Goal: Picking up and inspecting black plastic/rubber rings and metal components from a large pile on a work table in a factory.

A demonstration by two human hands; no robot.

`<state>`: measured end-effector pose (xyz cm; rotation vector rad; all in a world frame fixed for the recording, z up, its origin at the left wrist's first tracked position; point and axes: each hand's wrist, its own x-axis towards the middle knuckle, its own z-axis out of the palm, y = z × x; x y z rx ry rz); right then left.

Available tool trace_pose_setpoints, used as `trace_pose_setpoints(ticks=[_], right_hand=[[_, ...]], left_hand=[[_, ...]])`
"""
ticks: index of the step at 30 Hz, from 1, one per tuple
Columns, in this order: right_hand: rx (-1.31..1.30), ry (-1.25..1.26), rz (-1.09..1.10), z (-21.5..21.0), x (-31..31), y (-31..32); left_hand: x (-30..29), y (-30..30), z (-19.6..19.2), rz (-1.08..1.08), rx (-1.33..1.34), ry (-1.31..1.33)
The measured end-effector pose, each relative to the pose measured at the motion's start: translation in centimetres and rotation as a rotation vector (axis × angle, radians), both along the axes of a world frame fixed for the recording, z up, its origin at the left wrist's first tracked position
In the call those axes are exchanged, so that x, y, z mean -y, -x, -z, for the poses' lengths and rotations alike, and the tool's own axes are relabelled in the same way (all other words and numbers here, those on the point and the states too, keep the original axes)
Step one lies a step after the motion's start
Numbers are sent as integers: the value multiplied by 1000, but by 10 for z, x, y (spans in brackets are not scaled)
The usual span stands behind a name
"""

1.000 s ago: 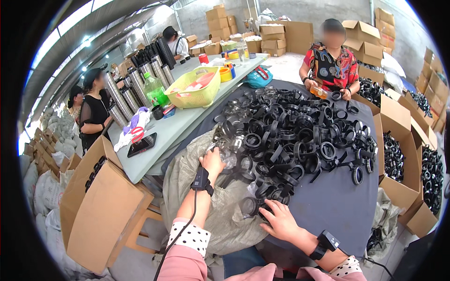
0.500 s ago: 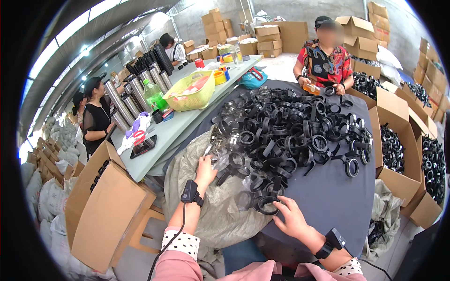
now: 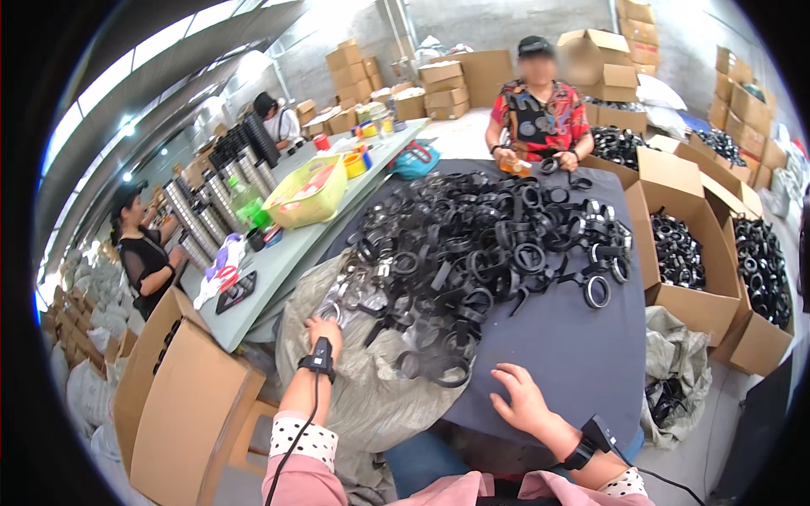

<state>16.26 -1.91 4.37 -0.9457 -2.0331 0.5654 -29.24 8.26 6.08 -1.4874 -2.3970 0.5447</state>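
Note:
A large pile of black plastic rings with short straight arms (image 3: 506, 236) covers much of the dark cloth-topped table (image 3: 557, 337). Clear plastic pieces (image 3: 363, 291) lie along its left side, by a grey-green woven sack (image 3: 337, 396). My left hand (image 3: 325, 331) is at the sack's edge, fingers curled by the clear pieces; what lies between them is too small to make out. Over bare dark cloth, my right hand (image 3: 523, 401) has its fingers spread and holds nothing. Nearest to it is a black ring (image 3: 447, 371) at the pile's front edge.
Across the table a person (image 3: 540, 118) holds an orange item and a black ring. A green table (image 3: 295, 244) at left bears a yellow basket (image 3: 305, 192), a phone (image 3: 236, 292) and metal tubes. Cardboard boxes of black rings (image 3: 688, 253) stand at right; another box (image 3: 190, 388) stands at near left.
My left hand has drawn back from the clear pieces toward the sack's left edge. My right hand has come away from the black ring at the front. The view has turned slightly right.

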Motion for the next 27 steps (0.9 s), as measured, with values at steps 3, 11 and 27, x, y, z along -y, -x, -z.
trace_pose_setpoints(ticks=[3,11,27], right_hand=[[-2,1,11,1,4,0],[15,93,1,9,12,-8],[46,127,1,32,8,-8]], left_hand=[[-7,16,-8,-63,-17,64],[-9,31,-13,-118,325,-50],[-2,-95,-143,612,530,-695]])
